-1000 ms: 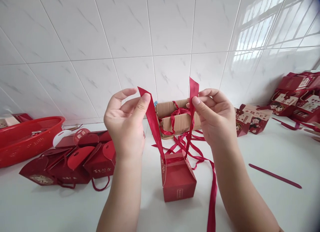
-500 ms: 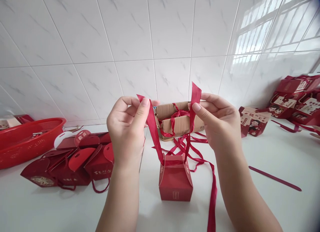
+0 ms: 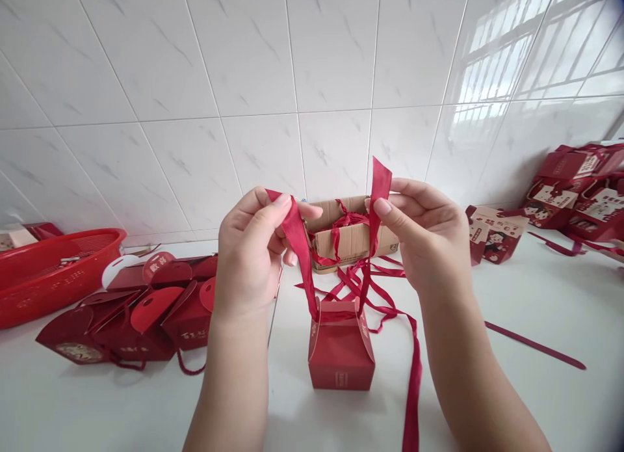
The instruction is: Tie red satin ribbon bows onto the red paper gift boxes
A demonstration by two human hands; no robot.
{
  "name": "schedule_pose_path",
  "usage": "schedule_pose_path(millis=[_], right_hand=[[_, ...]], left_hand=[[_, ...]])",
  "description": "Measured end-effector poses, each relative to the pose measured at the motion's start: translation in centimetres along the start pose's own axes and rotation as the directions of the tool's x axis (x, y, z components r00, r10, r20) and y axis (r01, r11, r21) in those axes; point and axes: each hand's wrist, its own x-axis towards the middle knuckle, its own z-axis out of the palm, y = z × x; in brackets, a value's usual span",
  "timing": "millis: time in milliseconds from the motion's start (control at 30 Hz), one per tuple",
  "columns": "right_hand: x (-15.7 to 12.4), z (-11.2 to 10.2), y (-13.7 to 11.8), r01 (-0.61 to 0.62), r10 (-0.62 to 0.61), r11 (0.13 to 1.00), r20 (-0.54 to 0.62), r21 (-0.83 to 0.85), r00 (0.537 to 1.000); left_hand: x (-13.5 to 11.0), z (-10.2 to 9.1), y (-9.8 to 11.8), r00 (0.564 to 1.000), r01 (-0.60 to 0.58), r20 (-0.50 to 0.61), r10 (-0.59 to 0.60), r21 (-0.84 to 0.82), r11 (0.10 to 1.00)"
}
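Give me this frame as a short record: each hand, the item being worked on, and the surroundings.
Left hand: pinches one end of a red ribbon
Right hand: pinches the other end
Ribbon path: across the top of the small red box, both ends raised
Small box position: upright on the white table
Behind: open cardboard box with ribbon inside
Left side: red basket, several red boxes
Right side: thin dark-red strip, patterned boxes

Bright, diffuse light casts soft shadows; window glare streaks the tiled wall (image 3: 331,68), upper right.
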Motion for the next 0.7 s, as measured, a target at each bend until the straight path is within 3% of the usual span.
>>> schedule_pose_path(millis=[233, 500, 600, 700], right_hand=[[0.01, -0.14, 0.03, -0.007, 0.007, 1.000, 0.000, 0.021, 1.000], [0.06, -0.25, -0.01, -0.008, 0.008, 1.000, -0.003, 0.001, 1.000], [0.02, -0.26, -0.14, -0.010, 0.010, 1.000, -0.006, 0.005, 1.000], [-0.06, -0.21, -0.19, -0.010, 0.010, 1.000, -0.013, 0.002, 1.000]], left_hand=[[0.17, 0.04, -0.15, 0.994, -0.061, -0.092, 0.059, -0.026, 0.998], [-0.08, -0.07, -0.11, 0.995, -0.098, -0.001, 0.098, 0.040, 0.994], [-0.26, 0.15, -0.40, 0.977, -0.193, -0.065, 0.205, 0.158, 0.968], [-0.39, 0.57, -0.74, 0.931, -0.290, -0.139, 0.338, 0.285, 0.914]])
